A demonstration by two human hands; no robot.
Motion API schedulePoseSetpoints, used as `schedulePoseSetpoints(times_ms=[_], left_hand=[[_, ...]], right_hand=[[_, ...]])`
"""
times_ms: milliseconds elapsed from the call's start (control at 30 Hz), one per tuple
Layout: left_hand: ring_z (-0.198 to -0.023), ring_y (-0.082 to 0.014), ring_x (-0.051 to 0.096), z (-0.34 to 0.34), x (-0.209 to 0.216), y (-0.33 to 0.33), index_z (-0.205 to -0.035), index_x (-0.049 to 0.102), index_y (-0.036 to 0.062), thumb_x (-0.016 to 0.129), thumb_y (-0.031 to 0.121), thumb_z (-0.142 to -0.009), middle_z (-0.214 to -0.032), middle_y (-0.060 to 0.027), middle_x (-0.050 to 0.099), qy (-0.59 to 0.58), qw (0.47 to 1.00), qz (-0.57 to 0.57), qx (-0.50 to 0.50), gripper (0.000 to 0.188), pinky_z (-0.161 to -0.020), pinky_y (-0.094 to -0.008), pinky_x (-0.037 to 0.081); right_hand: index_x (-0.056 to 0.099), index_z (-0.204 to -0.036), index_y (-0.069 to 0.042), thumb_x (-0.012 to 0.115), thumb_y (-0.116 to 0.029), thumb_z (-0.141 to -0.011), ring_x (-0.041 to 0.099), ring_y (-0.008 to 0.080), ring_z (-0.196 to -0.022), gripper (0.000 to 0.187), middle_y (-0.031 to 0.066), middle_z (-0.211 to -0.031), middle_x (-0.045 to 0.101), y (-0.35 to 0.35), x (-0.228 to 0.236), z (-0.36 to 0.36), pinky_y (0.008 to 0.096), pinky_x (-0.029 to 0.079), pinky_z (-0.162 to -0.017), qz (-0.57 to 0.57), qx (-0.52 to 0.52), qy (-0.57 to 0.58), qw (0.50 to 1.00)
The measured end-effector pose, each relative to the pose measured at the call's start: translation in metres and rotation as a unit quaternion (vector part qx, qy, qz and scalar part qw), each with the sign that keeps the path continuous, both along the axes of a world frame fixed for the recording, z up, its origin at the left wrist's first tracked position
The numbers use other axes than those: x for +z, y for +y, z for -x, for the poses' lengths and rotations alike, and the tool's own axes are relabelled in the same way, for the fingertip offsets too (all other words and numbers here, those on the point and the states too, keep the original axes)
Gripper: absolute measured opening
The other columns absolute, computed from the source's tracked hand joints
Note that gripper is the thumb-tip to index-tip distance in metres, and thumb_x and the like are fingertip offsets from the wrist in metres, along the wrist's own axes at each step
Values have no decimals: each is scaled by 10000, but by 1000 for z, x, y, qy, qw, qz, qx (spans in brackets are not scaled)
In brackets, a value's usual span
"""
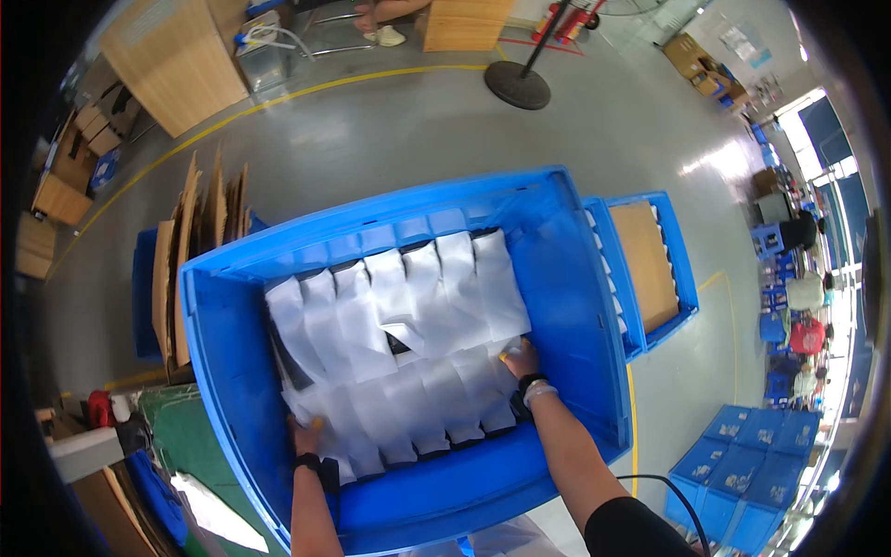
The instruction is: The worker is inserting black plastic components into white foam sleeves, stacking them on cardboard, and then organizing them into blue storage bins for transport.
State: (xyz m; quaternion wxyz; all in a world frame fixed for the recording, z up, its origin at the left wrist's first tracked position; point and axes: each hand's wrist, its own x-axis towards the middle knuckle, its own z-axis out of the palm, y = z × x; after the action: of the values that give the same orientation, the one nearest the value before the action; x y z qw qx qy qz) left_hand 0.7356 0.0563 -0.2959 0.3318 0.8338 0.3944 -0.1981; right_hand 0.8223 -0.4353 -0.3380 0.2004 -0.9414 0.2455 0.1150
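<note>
A deep blue plastic crate (pixel 583 278) stands in front of me. Inside lie two rows of flat dark pieces in white translucent sleeves, overlapping one another: a far row (pixel 422 288) and a near row (pixel 408 408). My left hand (pixel 304 436) is curled at the left end of the near row, against the crate's side. At the right end of the same row, my right hand (pixel 522 359) grips its edge, with a yellow cover on a fingertip. Some fingers of both hands are hidden. One sleeve near the middle is folded up, showing a dark gap.
Another blue crate (pixel 687 297) with a brown cardboard sheet (pixel 647 265) stands at the right. Upright cardboard sheets (pixel 190 251) are at the left. Stacked blue bins (pixel 742 473) stand lower right. A black round stand base (pixel 517 85) and a seated person (pixel 385 20) are beyond.
</note>
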Motion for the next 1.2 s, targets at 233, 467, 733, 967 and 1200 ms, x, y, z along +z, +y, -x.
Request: schedulePoseSetpoints(times_ms=[233, 467, 733, 967, 1200], left_hand=[[-1176, -322, 380, 5, 15, 3, -1272, 275, -69, 732, 213, -658, -1262, -239, 385, -33, 999, -25, 18, 815, -992, -338, 285], [-1170, -319, 384, 10, -8, 7, -1271, 291, -73, 734, 218, -660, -1268, -228, 385, -71, 994, -67, -50, 810, -991, -338, 282], [-1121, -325, 436, 11, 6, 35, -1214, 378, -86, 716, 240, -669, -1207, -234, 455, -73, 993, 71, 60, 719, -947, -346, 330], [-954, -277, 544, 13, 44, 16, -1105, 486, -64, 667, 128, -705, -1037, -185, 572, -112, 983, 126, 65, 480, -829, -320, 413], [-801, -164, 583, 2, 106, -1, -1026, 539, 4, 655, -9, -673, -913, -78, 617, -189, 934, 270, 136, 372, -712, -284, 461]], right_hand=[[468, -1121, -4, 670, -273, -626, 527, 331, -976, 599, 200, -1048, 547, 34, 19, 1, 394, 427, -841, 12, -33, -41, 999], [458, -1166, 11, 703, -323, -650, 490, 299, -1076, 663, 172, -1153, 522, -23, 24, -20, 356, 387, -900, -283, -23, 73, 956], [448, -1182, 19, 695, -320, -668, 457, 305, -1119, 664, 180, -1196, 492, 18, 56, -24, 335, 367, -933, -276, -10, 81, 958], [527, -1094, 24, 737, -278, -633, 532, 284, -1041, 590, 178, -1079, 575, 31, 119, 1, 323, 429, -870, -267, -26, -42, 962], [571, -1023, 5, 749, -263, -629, 584, 248, -946, 509, 158, -1002, 609, 28, 207, 2, 313, 454, -815, -208, -60, -33, 976]])
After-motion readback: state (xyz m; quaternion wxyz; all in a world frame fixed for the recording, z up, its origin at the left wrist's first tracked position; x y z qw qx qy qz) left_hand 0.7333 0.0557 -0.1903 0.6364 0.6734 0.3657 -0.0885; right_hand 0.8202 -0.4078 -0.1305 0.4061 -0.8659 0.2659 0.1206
